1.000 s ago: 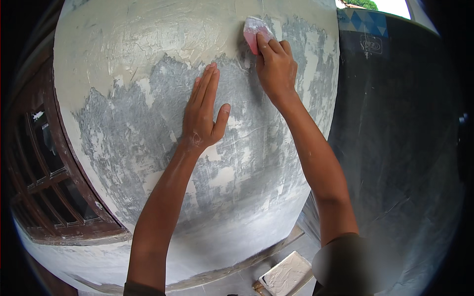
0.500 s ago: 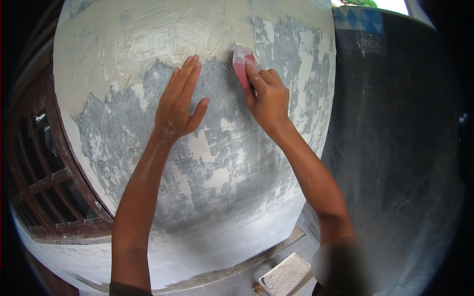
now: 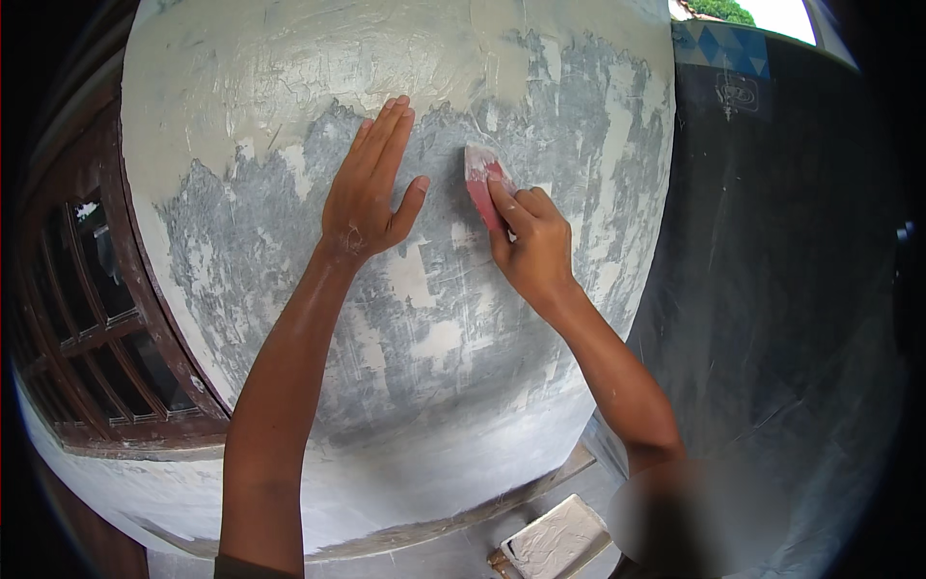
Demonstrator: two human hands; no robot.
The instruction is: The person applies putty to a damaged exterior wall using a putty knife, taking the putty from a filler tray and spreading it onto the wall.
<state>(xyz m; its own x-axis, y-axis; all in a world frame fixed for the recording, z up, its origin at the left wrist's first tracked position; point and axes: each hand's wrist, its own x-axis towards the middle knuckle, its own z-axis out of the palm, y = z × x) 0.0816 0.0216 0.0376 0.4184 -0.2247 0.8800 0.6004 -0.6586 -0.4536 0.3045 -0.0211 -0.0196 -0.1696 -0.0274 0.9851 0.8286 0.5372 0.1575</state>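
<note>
In front of me stands a wall (image 3: 386,318), its upper part coated in wet cream putty (image 3: 280,68) and its middle patchy grey and white. My left hand (image 3: 376,188) lies flat on it, fingers stretched upward and thumb apart, the fingertips at the putty's lower edge. Gripped in my right hand (image 3: 535,246) is a pink putty scraper (image 3: 485,185), a flat piece smeared with white putty along its upper end. The scraper is against the bare grey area, right of my left hand and below the putty edge.
To the left is a brown wooden window frame (image 3: 178,357) with panes. A rectangular tray (image 3: 555,540) of cream putty stands on the floor at the wall's foot. On the right hangs a large dark sheet (image 3: 772,241) with a blue patterned strip (image 3: 719,46) at its top.
My right hand has brought the scraper down the wall, from the putty's edge onto the grey area. My left hand stays flat on the wall; the whole view has shifted slightly.
</note>
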